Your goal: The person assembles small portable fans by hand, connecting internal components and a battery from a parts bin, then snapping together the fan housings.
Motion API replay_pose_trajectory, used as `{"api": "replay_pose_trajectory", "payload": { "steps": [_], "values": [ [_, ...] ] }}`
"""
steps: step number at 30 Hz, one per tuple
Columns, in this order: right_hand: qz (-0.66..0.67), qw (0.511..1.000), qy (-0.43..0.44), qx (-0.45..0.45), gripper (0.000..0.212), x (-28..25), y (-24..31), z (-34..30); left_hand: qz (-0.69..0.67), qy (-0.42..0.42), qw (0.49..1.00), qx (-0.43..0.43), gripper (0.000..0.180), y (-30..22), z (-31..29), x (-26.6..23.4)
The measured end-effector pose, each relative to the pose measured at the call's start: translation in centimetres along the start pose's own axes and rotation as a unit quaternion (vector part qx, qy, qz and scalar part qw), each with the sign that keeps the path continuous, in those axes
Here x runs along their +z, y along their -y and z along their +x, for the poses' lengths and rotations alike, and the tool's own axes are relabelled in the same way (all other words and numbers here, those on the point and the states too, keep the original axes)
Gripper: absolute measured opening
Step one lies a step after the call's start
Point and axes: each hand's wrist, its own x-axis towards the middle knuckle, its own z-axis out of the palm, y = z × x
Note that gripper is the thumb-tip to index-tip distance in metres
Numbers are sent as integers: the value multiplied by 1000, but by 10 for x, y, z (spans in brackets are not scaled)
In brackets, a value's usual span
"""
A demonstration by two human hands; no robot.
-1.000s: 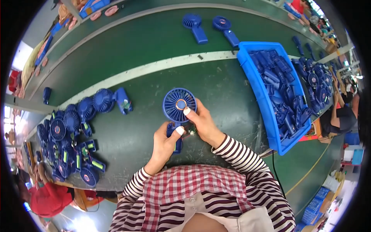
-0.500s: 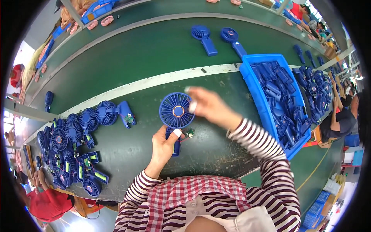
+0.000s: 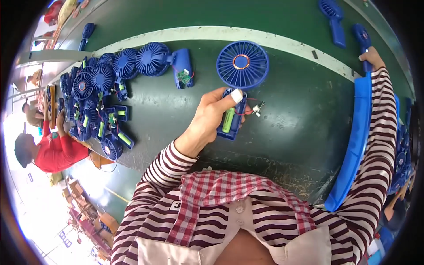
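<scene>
My left hand (image 3: 210, 112) grips a blue handheld fan (image 3: 243, 65) by its handle, the thumb lying across it. The round slatted head points away from me, with a copper-coloured ring at its centre. The handle is uncovered, and a green battery cell (image 3: 228, 120) lies inside. Thin red and black wires run out to a small circuit board (image 3: 257, 108) beside the handle. Far off to the right, my right hand (image 3: 374, 58) is closed around the handle of another blue fan (image 3: 362, 36) on the green belt; its fingertips are partly hidden.
A pile of blue fans (image 3: 102, 77), several with exposed batteries, covers the left of the table. One open-handled fan part (image 3: 182, 66) lies at its right end. A blue bin (image 3: 355, 141) stands under my right arm. Another fan (image 3: 333, 22) rests on the belt. A person in red (image 3: 59, 148) sits left.
My right hand has left the held fan's head and reached far right to a fan on the belt. The view has swung, and the held fan's battery now shows.
</scene>
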Motion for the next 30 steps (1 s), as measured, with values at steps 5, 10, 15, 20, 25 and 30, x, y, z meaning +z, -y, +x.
{"api": "replay_pose_trajectory", "payload": {
  "steps": [5, 10, 15, 20, 25, 30],
  "values": [
    [451, 890, 60, 21, 32, -3, 28, -15, -15, -15, 1000, 8, 27, -2, 1, -2],
    [40, 977, -144, 153, 43, -24, -7, -12, -5, 7, 1000, 1, 29, -2, 8, 7],
    [220, 928, -91, -287, 25, 11, 169, -168, -48, 34, 998, -14, 31, 1, -5, -2],
    [87, 791, -172, -580, 27, 65, 266, -327, -145, 114, 981, -56, 36, 8, -11, -17],
    [124, 777, -280, -550, 30, 102, 291, -362, -170, 154, 971, -63, 35, 10, -26, -21],
    [179, 754, -313, -549, 31, 126, 295, -370, -182, 177, 965, -64, 33, 20, -38, -22]
  ]
}}
